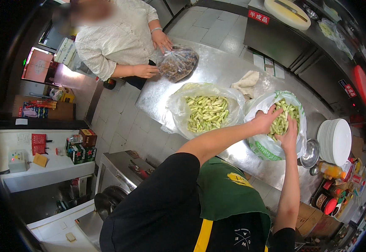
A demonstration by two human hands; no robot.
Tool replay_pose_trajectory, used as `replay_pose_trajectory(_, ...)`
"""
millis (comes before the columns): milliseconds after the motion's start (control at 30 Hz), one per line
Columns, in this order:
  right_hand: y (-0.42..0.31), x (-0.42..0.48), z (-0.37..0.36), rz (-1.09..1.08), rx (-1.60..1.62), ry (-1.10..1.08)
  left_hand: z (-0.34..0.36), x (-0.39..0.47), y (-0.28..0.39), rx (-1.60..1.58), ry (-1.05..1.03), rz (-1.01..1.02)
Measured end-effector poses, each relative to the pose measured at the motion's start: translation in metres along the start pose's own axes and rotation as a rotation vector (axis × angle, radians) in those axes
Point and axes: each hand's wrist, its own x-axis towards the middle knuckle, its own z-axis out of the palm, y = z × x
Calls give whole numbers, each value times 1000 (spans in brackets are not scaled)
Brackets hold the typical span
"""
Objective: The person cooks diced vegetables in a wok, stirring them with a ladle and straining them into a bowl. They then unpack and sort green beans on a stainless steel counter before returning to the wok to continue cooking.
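My left hand (265,120) reaches into the mouth of a white plastic bag with green print (264,150), touching the cut pale-green vegetable pieces (284,108) inside. From the near side, my right hand (287,136) lies on the same pieces, fingers pointing away from me. Whether either hand grips any pieces is unclear. Just left of this bag, a clear plastic bag (178,105) stands with its mouth wide, holding more cut green pieces (206,113). Both bags rest on a stainless steel table (212,64).
Across the table a person in a white shirt (120,34) touches a tied clear bag of dark brown food (178,64). A beige cloth (246,82) lies behind the bags. To the right are a metal bowl (310,152), stacked white plates (334,141) and several sauce bottles (329,170).
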Motion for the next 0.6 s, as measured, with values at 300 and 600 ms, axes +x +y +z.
replay_pose_trajectory(300, -23, -1, -10, -59, 176, 118, -11, -11, 1, -205, 190, 211)
replay_pose_trajectory(600, -43, -8, -29, -67, 162, 107, -26, -25, 11, -268, 222, 299)
